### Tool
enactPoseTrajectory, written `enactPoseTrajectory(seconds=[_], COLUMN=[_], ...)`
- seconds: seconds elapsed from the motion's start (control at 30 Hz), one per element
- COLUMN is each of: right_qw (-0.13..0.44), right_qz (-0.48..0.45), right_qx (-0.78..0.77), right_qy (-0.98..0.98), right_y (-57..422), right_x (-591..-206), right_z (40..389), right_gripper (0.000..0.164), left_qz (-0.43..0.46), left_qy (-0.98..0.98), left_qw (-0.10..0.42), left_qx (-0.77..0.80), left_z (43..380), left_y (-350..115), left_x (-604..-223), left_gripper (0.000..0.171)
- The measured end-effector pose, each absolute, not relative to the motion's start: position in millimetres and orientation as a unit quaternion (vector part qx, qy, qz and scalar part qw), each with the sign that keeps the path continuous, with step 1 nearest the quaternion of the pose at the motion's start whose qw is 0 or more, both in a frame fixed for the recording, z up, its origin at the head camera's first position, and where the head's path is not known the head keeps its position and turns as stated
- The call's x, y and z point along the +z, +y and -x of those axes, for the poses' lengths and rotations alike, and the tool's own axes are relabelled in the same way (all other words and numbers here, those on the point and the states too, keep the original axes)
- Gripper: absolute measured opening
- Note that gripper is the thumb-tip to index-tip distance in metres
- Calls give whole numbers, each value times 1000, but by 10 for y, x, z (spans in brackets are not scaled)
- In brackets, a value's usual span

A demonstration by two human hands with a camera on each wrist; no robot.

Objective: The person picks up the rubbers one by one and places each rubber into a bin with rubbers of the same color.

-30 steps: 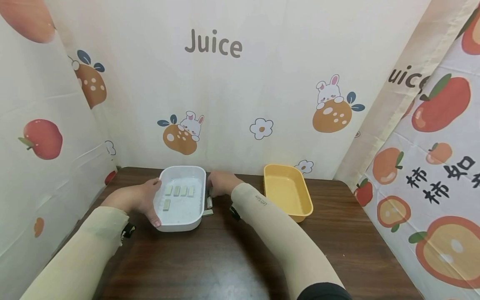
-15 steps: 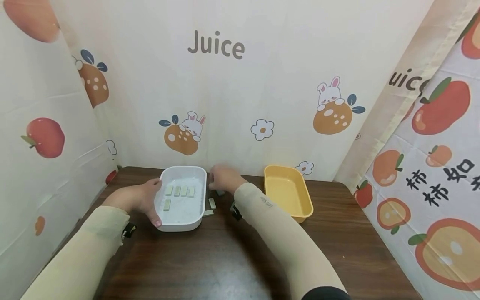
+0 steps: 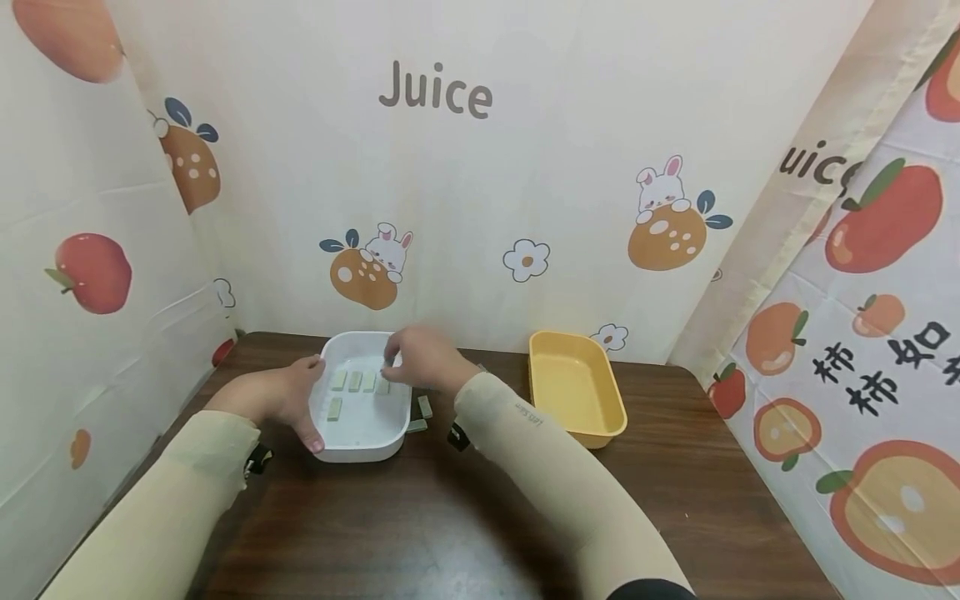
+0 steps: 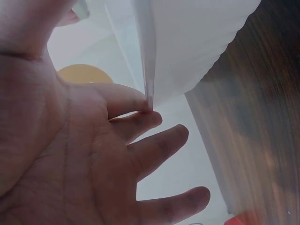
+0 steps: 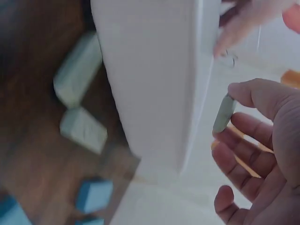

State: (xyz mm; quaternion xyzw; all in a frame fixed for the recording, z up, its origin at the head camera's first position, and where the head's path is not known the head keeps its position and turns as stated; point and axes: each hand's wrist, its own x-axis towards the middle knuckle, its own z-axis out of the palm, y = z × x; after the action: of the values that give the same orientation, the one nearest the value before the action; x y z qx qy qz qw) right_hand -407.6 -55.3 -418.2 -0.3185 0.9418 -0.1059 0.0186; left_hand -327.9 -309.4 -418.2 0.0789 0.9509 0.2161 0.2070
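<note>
At the table (image 3: 405, 517), left hand (image 3: 277, 397) spread, the right hand (image 3: 429, 360) pinches a block (image 5: 224, 114), likely light, stiff, best held by its ends.

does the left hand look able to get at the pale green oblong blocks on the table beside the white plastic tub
Probably not directly: the left hand rests against the left side of the tub, which stands between that hand and the blocks. It would likely have to reach over or around.
</note>
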Motion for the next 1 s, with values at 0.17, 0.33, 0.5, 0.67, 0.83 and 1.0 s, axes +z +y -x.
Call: enactPoseTrajectory(seconds=[0.17, 0.33, 0.5, 0.67, 0.83, 1.0], right_qw=[62, 73, 83, 86, 76, 71], right_qz=[339, 361, 367, 372, 379, 387], right_qx=[-126, -103, -89, -71, -36, -12], right_qy=[930, 924, 922, 921, 921, 919], right_y=[-721, -874, -1002, -1087, -1151, -1193], right_x=[-4333, -4474, -4580, -4660, -4721, -4711], right_z=[3957, 3894, 3874, 3888, 3916, 3910], right_gripper=[22, 20, 19, 19, 18, 19], left_qz=[-85, -84, -85, -87, -92, -98], left_qy=[950, 950, 949, 949, 951, 952], left_qw=[210, 213, 216, 215, 211, 208], left_qx=[213, 213, 216, 215, 209, 202], left_z=[3273, 3285, 3298, 3284, 3280, 3289], left_y=[-3100, -3112, -3124, -3116, -3111, -3119], left_x=[-4172, -4178, -4191, -4179, -4176, -4199], left_gripper=[164, 163, 163, 165, 164, 162])
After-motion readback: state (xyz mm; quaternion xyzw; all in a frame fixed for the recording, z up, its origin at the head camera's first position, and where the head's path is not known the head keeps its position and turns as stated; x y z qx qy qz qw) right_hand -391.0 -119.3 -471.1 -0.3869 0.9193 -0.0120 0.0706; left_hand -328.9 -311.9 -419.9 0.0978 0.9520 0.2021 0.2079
